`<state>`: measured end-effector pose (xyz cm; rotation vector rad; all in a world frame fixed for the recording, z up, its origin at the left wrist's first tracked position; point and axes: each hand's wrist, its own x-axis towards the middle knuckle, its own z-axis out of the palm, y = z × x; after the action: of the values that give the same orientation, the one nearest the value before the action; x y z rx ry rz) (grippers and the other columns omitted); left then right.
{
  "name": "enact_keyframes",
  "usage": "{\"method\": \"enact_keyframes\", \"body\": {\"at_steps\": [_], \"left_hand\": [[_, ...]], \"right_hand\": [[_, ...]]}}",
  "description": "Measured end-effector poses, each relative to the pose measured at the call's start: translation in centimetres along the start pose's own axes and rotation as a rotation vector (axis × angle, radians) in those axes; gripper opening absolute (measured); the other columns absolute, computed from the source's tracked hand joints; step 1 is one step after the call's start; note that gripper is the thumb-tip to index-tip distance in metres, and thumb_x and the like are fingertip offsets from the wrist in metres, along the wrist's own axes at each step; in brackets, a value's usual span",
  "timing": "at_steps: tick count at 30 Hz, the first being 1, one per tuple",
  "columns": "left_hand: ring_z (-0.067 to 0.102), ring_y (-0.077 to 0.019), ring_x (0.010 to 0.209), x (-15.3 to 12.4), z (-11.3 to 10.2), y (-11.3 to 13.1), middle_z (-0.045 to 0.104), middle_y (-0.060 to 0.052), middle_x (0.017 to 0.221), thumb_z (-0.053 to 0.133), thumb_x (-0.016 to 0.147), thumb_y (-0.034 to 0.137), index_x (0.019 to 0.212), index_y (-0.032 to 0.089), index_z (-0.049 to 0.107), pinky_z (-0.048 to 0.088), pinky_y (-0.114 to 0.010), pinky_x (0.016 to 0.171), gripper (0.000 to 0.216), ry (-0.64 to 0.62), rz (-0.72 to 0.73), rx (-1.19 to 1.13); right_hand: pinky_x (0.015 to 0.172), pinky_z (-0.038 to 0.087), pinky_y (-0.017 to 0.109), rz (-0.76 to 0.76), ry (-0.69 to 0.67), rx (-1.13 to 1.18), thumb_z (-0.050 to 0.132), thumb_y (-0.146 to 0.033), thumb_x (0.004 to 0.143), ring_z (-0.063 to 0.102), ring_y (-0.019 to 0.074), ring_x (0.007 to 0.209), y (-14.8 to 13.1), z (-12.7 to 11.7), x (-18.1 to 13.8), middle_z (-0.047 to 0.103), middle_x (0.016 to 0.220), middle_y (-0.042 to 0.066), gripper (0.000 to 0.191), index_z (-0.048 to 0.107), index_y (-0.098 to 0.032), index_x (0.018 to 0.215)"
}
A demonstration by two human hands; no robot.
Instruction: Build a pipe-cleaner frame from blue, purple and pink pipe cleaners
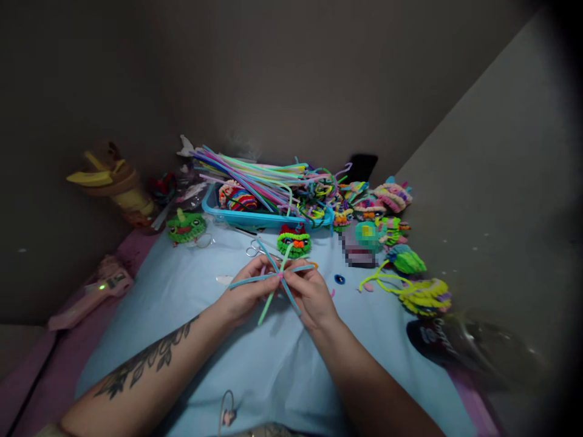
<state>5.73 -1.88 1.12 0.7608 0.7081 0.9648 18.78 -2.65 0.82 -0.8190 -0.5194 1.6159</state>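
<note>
Both my hands meet above the middle of the blue cloth and pinch a star of crossed pipe cleaners [269,301], blue and pale green, with a small pink bit at the crossing. My left hand [249,290] grips it from the left, thumb near the centre. From the other side my right hand [311,292] holds it, thumb also close to the crossing. The pipe cleaner ends stick out in several directions. Just beyond my hands sits a green fuzzy figure [294,243] with eyes and an orange beak. Scissors [255,249] lie beside it, partly hidden.
A blue tray [268,220] holds many pipe cleaners [255,176]. Fuzzy figures stand at the right, and a green one [186,227] at the left. A pink glue gun [93,294] lies far left, a bottle [469,349] at right. A blue eye [339,279] lies on the cloth [182,340].
</note>
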Motion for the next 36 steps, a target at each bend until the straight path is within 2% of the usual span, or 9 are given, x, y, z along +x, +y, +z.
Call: {"method": "enact_keyframes", "body": {"at_steps": [3,8,12,16,20,24,31,36], "left_hand": [[0.056,-0.0101,0.064,0.1,-0.1,-0.2,0.06,0.0,0.075,0.076,0.068,0.026,0.09,0.017,0.062,0.042,-0.02,0.056,0.028,0.021,-0.022,-0.002],[0.059,-0.012,0.065,0.0,-0.2,0.1,0.063,-0.002,0.073,0.075,0.07,0.031,0.086,0.017,0.061,0.042,-0.02,0.053,0.026,-0.021,-0.099,-0.043],[0.056,-0.0096,0.059,-0.2,-0.4,0.4,0.064,-0.002,0.076,0.077,0.067,0.03,0.093,0.017,0.063,0.041,-0.02,0.053,0.031,-0.092,-0.114,-0.09],[0.054,-0.0087,0.057,-0.4,-0.5,0.3,0.063,-0.001,0.075,0.077,0.067,0.029,0.096,0.017,0.065,0.038,-0.02,0.052,0.033,-0.149,-0.116,-0.035],[0.047,-0.0069,0.052,-0.3,-0.4,-0.2,0.058,0.001,0.064,0.078,0.066,0.031,0.086,0.018,0.063,0.03,-0.018,0.047,0.028,-0.076,-0.087,0.03],[0.044,-0.0069,0.053,-0.3,-0.2,-0.9,0.055,0.002,0.063,0.078,0.065,0.031,0.084,0.016,0.064,0.029,-0.019,0.049,0.028,-0.032,-0.036,0.0],[0.053,-0.0117,0.069,-0.4,0.4,-1.3,0.061,-0.002,0.075,0.076,0.067,0.028,0.079,0.014,0.065,0.038,-0.022,0.067,0.02,-0.12,0.085,-0.052],[0.054,-0.0119,0.073,-0.5,0.7,-1.1,0.062,-0.003,0.084,0.074,0.07,0.025,0.079,0.015,0.066,0.039,-0.022,0.069,0.015,-0.172,0.122,-0.069]], "right_hand": [[0.046,0.048,0.023,0.014,-0.018,0.014,0.078,-0.022,0.058,0.055,0.0098,0.049,0.0,-0.1,0.1,0.061,0.066,-0.005,0.024,0.056,-0.019,0.065],[0.047,0.049,0.023,0.082,-0.03,0.041,0.076,-0.025,0.061,0.056,0.0109,0.048,-0.1,-0.4,0.2,0.062,0.061,-0.005,0.024,0.056,-0.02,0.072],[0.047,0.049,0.023,0.087,-0.056,0.046,0.078,-0.025,0.059,0.056,0.0111,0.049,-0.1,-0.7,0.3,0.06,0.059,-0.005,0.025,0.056,-0.02,0.07],[0.049,0.048,0.022,0.041,-0.041,0.032,0.077,-0.023,0.061,0.054,0.0095,0.051,0.1,-0.6,0.1,0.059,0.061,-0.005,0.023,0.056,-0.019,0.069],[0.047,0.047,0.023,0.04,0.006,0.057,0.077,-0.027,0.063,0.054,0.0105,0.049,0.3,-0.1,-0.2,0.059,0.061,-0.005,0.025,0.055,-0.021,0.073],[0.055,0.047,0.021,0.003,0.032,0.074,0.079,-0.028,0.06,0.056,0.0095,0.055,0.4,0.3,-0.4,0.06,0.062,-0.005,0.026,0.057,-0.019,0.071],[0.064,0.049,0.025,-0.128,0.018,0.091,0.076,-0.033,0.068,0.061,0.0122,0.066,1.1,1.0,-1.1,0.065,0.074,-0.003,0.023,0.057,-0.02,0.072],[0.067,0.05,0.027,-0.133,0.025,0.106,0.074,-0.035,0.071,0.062,0.0129,0.067,1.3,1.1,-1.3,0.065,0.072,-0.003,0.022,0.058,-0.021,0.074]]}}
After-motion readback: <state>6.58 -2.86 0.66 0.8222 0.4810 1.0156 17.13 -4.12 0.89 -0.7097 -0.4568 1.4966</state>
